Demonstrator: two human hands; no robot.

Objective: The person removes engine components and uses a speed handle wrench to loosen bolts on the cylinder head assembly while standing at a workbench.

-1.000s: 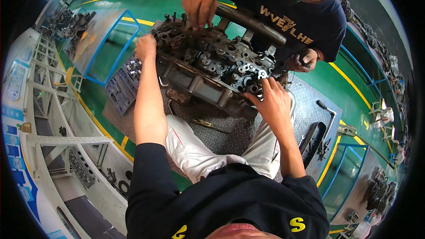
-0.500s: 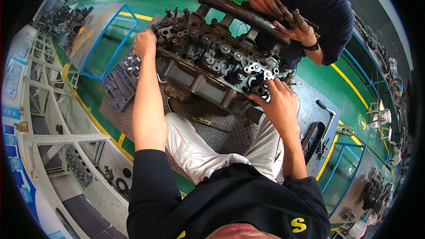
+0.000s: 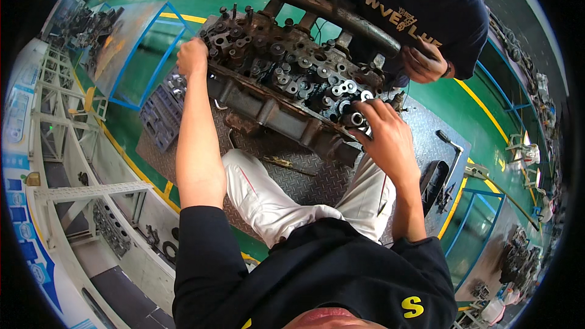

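Note:
A dark, oily engine cylinder head [image 3: 268,106] with rows of valve gear lies in front of me on a metal-plate table. My left hand [image 3: 192,58] is closed in a fist against its far left end; whatever the fingers hold there is hidden. At its right end, my right hand [image 3: 388,131] curls its thumb and fingers round a shiny, hollow metal cylinder [image 3: 355,120]. Bright round valve parts [image 3: 342,88] sit just beyond those fingers. Across the head, a co-worker's hand [image 3: 425,62] hangs near a thick dark pipe [image 3: 332,15] along the far side.
A grey socket-set case [image 3: 163,116] lies at the table's left. A long thin tool [image 3: 289,166] rests on the near plate. At right are a black tray [image 3: 434,178] and a ratchet handle [image 3: 450,143]. A blue-framed table [image 3: 143,61] stands farther left.
My right hand has lifted and turned slightly, uncovering the shiny cylinder. My left hand has shifted a little left. The co-worker's hands have moved apart, one now holding a dark rod upright at the pipe.

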